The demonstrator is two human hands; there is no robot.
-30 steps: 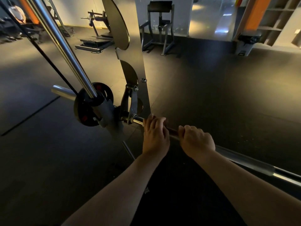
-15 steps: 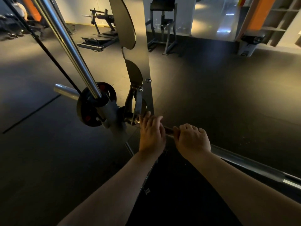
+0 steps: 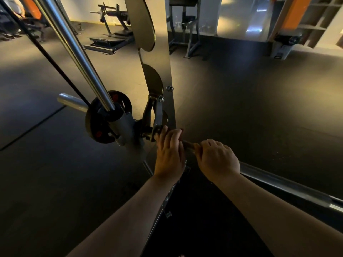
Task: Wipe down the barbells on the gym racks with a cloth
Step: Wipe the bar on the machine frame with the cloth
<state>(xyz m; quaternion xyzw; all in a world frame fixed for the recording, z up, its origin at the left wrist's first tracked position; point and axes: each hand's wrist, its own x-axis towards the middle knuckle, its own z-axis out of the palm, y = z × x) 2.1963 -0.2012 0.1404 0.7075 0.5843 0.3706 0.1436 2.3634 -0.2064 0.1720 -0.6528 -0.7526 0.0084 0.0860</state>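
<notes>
Barbell (image 3: 289, 184) is gripped by 2 hands (left hand (image 3: 169, 154) nearer rack (image 3: 167, 71), right hand (image 3: 218, 158) beside).

The barbell (image 3: 278, 182) ran from the rack upright (image 3: 167, 62) towards the lower right. The left hand (image 3: 169, 154) gripped it just beside the upright, with the right hand (image 3: 218, 158) close on its right. Left of the upright, a weight plate (image 3: 96, 127) sat on the bar's end, behind a slanted guide rod (image 3: 79, 58). Far behind the upright, a bench machine (image 3: 183, 25) stood on the floor (image 3: 55, 182).
</notes>
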